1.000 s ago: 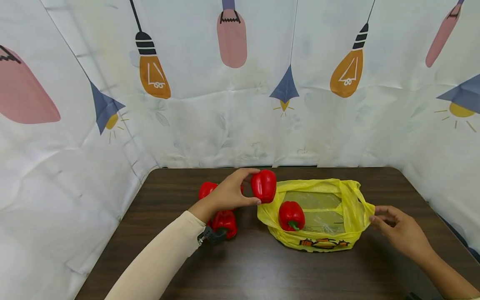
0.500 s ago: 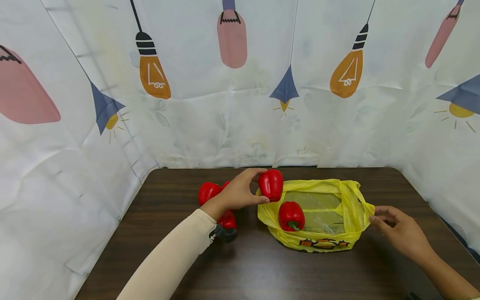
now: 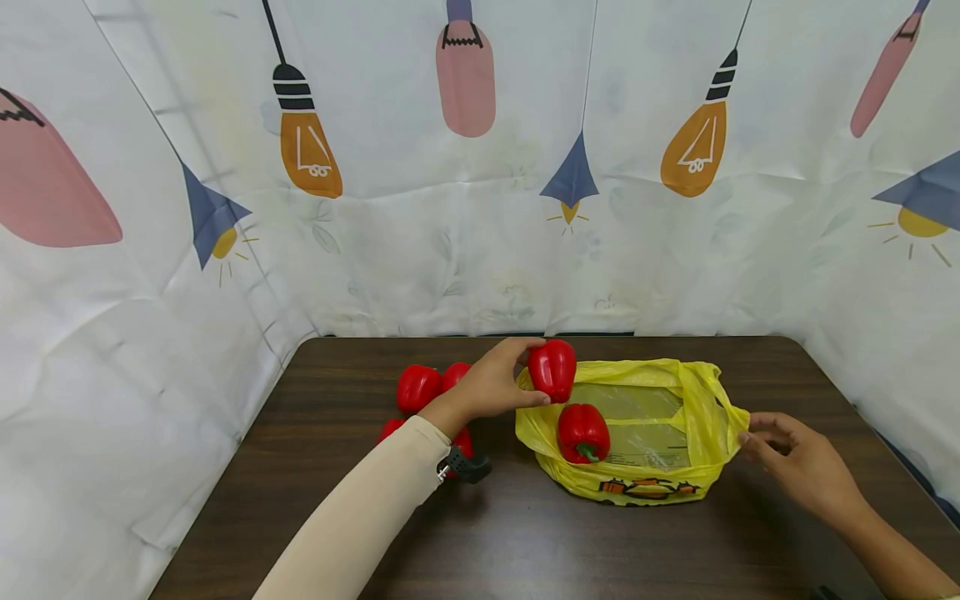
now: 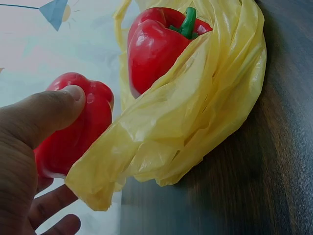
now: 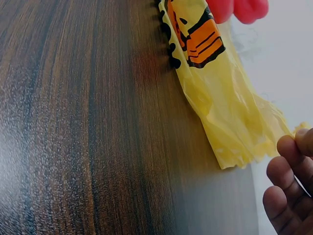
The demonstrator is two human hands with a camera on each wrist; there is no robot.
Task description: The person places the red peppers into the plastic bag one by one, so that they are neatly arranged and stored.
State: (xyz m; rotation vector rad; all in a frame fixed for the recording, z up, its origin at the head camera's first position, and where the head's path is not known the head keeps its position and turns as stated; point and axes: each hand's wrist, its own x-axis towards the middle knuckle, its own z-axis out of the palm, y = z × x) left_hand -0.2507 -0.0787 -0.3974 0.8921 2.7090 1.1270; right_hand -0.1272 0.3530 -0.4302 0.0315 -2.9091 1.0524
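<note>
My left hand [image 3: 491, 385] grips a red bell pepper [image 3: 553, 372] between thumb and fingers, over the left rim of a yellow plastic bag [image 3: 652, 492]. In the left wrist view the thumb lies across the held pepper [image 4: 78, 127], close beside the bag's edge [image 4: 146, 142]. Another red bell pepper [image 3: 582, 433] with a green stem lies at the left inside the bag's wide mouth. At the right side my right hand [image 3: 806, 467] pinches the bag's edge; in the right wrist view thumb and forefinger meet at the yellow plastic [image 5: 244, 132].
Several red bell peppers [image 3: 417, 388] sit on the dark wooden table [image 3: 585, 550] to the left, partly hidden behind the left forearm and its dark wrist strap [image 3: 467, 465]. A white curtain [image 3: 465, 267] printed with lamps hangs behind the table.
My left hand has carried its bell pepper to the right, from beside the bag to over its left rim. The right hand and the bag have stayed in place.
</note>
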